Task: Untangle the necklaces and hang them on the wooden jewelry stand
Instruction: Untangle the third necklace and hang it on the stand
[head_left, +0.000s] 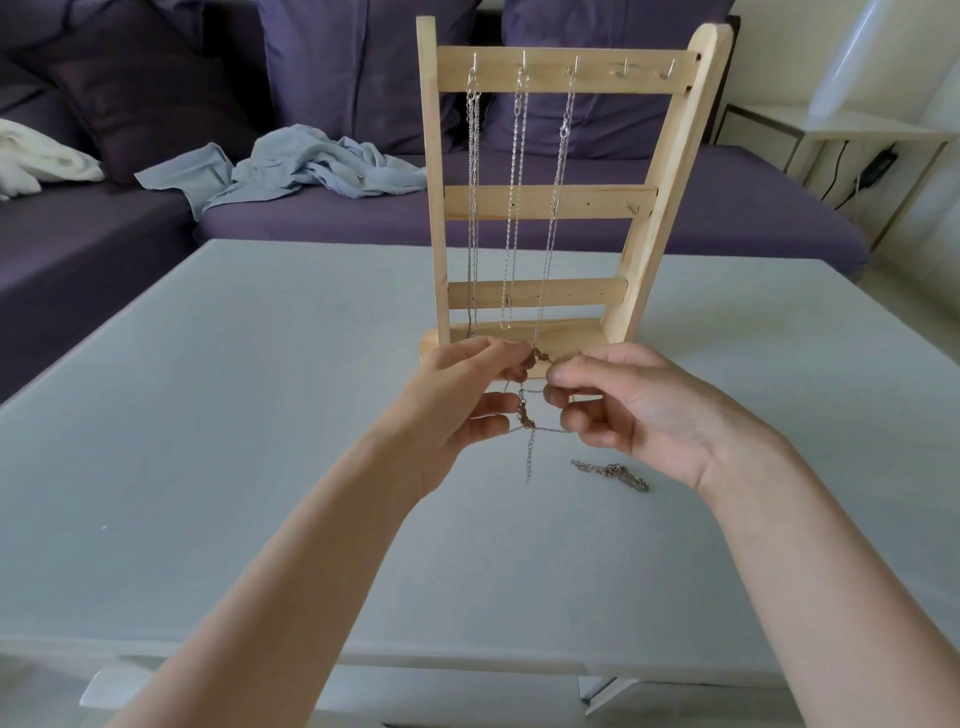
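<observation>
Hands: left hand (467, 395) and right hand (623, 405) each pinch the tangled necklace (525, 410), stretched between them above the worktop (234, 389).
Stand: wooden jewelry stand (550, 202), far, carries three chains.
Loose chain (613, 474): worktop, right.

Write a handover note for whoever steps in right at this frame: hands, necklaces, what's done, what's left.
Left hand and right hand: each has a pinching grip on the tangled chain, stretched between them above the table.
Wooden stand: upright on the table; three necklaces hang from top-bar hooks; two top hooks free.
Loose chain: lying on the table by the right hand.
Left: finish untangling, then hang the held and loose chains.
</observation>
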